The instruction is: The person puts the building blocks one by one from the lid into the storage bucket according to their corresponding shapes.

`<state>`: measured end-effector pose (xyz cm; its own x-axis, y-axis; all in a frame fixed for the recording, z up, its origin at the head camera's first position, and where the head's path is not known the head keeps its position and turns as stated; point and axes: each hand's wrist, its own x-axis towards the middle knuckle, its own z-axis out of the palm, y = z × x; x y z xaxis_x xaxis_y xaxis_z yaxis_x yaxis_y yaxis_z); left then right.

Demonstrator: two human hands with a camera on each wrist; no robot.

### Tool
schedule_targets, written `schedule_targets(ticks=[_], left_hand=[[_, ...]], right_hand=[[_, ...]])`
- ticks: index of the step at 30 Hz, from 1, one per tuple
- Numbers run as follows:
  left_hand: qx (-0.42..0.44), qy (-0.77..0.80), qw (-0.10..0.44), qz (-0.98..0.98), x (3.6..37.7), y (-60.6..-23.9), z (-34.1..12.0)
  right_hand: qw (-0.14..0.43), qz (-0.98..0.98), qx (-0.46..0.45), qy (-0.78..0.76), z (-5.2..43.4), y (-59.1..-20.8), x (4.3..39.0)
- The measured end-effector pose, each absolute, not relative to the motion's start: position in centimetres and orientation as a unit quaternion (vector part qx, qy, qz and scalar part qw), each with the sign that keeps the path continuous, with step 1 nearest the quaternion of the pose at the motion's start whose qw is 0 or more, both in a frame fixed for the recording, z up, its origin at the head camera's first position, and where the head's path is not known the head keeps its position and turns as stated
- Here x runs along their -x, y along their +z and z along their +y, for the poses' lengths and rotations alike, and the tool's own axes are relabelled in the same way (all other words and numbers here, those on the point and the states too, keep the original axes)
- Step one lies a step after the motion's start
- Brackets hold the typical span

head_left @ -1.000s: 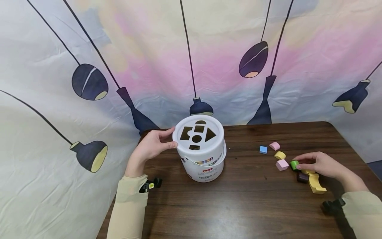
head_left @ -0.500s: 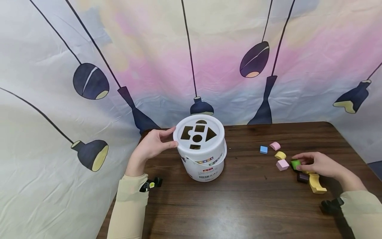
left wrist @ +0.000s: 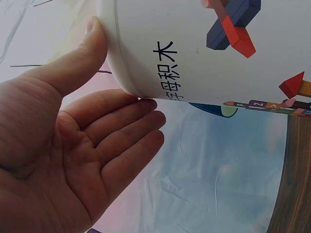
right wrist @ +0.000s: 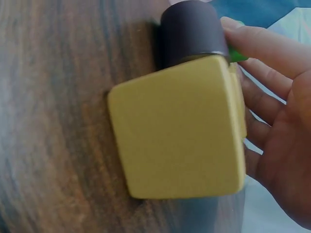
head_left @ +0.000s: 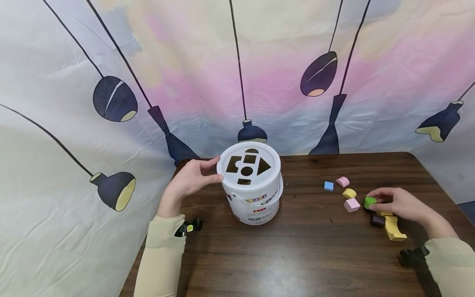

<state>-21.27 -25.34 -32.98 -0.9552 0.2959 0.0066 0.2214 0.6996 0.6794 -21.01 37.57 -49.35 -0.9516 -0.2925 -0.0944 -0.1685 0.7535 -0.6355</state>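
A white bucket with shape holes in its lid stands on the dark wooden table. My left hand rests against the lid's left rim. In the left wrist view its thumb presses the bucket and its straight fingers touch the side. My right hand pinches a small green block at the table's right. In the right wrist view the green block peeks out behind a fingertip, past a dark cylinder and a yellow block.
Loose blocks lie by the right hand: a pink square, a yellow half-round, a pink half-round, a blue square, a dark purple cylinder and a yellow arch. A printed cloth backdrop hangs behind the table.
The right hand's fingers have closed round the green block and drawn it slightly right and up. The left hand stays on the bucket's rim.
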Motion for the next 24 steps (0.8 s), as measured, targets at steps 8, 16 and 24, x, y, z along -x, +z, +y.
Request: schedule_targets(ticks=[8, 16, 24], left_hand=[[-0.134, 0.358, 0.053, 0.923, 21.2, -33.0, -25.4], [-0.152, 0.341, 0.044, 0.927, 21.4, -33.1, -25.5], [-0.154, 0.340, 0.045, 0.927, 21.3, -32.9, -25.5]], right_hand=[[0.054, 0.928, 0.093, -0.358, 36.7, -47.7, 21.2], [0.022, 0.916, 0.077, -0.394, 34.6, -46.5, 21.4], [-0.009, 0.896, 0.074, -0.438, 32.4, -45.6, 21.9]])
